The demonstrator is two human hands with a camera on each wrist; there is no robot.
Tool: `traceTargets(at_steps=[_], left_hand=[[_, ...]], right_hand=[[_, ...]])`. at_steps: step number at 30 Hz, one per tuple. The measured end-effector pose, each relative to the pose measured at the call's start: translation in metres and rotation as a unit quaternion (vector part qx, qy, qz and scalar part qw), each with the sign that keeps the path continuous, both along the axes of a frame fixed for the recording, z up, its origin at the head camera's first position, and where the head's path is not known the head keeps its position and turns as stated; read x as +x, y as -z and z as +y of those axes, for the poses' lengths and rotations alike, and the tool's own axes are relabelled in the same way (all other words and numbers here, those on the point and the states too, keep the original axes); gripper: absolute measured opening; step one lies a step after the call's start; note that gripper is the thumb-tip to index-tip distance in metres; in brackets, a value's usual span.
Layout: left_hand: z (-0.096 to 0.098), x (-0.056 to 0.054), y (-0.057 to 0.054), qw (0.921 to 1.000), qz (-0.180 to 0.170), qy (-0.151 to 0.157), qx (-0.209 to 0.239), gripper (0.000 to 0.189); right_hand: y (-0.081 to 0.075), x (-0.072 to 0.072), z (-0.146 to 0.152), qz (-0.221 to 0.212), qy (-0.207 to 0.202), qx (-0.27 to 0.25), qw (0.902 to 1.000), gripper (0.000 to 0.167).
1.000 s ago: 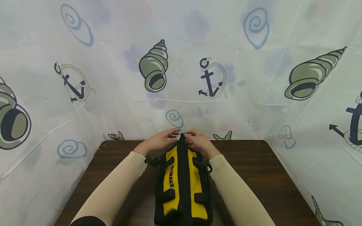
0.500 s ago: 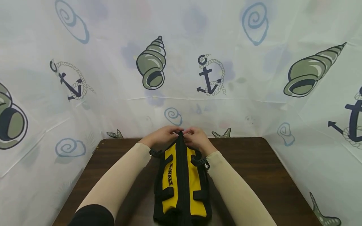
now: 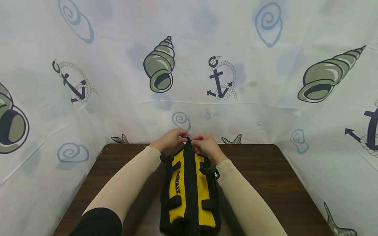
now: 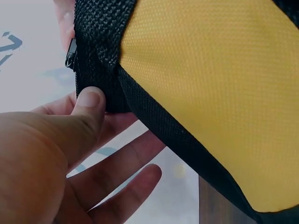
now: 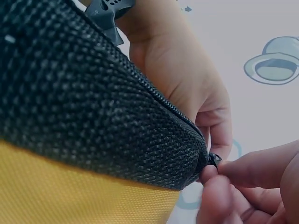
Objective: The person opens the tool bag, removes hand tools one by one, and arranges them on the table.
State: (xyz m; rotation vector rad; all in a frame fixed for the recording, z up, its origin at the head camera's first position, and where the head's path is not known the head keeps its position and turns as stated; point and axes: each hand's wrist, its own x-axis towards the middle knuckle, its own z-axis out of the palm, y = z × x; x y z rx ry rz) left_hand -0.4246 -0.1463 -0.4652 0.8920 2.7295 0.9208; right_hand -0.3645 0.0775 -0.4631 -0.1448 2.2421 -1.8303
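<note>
Closing since 1 s ago, left hand pinches bag's tab, right hand the zipper pull.

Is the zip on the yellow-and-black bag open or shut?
Shut, as far as visible: the bag shows no gap along its black top strip, and the slider sits near the far end.
</note>
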Motion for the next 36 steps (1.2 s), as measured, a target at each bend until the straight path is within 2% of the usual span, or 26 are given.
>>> traceTargets(at_steps=[6,13,17,20,24,29,36], left_hand=[[0.004,-0.001,-0.002,0.9999,-0.007,-0.006,0.004,0.015],[0.005,-0.001,-0.002,0.9997,-0.019,-0.017,0.004,0.013],[0.005,-0.003,-0.002,0.9997,-0.018,-0.017,0.008,0.013],[0.005,-0.004,-0.001,0.9991,-0.032,-0.015,0.023,0.013],[0.006,-0.004,0.002,0.9984,-0.048,-0.018,0.026,0.013],[0.006,-0.002,0.002,0.9986,-0.046,-0.017,0.02,0.013],[0.006,0.0,-0.001,0.9984,-0.047,-0.024,0.021,0.013]], right_hand=[[-0.001,0.0,0.008,-0.004,-0.024,-0.02,0.9995,0.02],[-0.005,0.007,0.016,-0.048,-0.081,-0.05,0.9943,0.019],[-0.005,0.01,0.019,-0.052,-0.093,-0.057,0.9927,0.02],[-0.003,0.013,0.02,-0.055,-0.097,-0.07,0.9913,0.016],[0.002,0.019,0.02,-0.058,-0.111,-0.087,0.9882,0.009],[0.008,0.03,0.022,-0.055,-0.136,-0.087,0.9853,0.006],[0.01,0.049,0.026,-0.041,-0.151,-0.098,0.9828,0.007]])
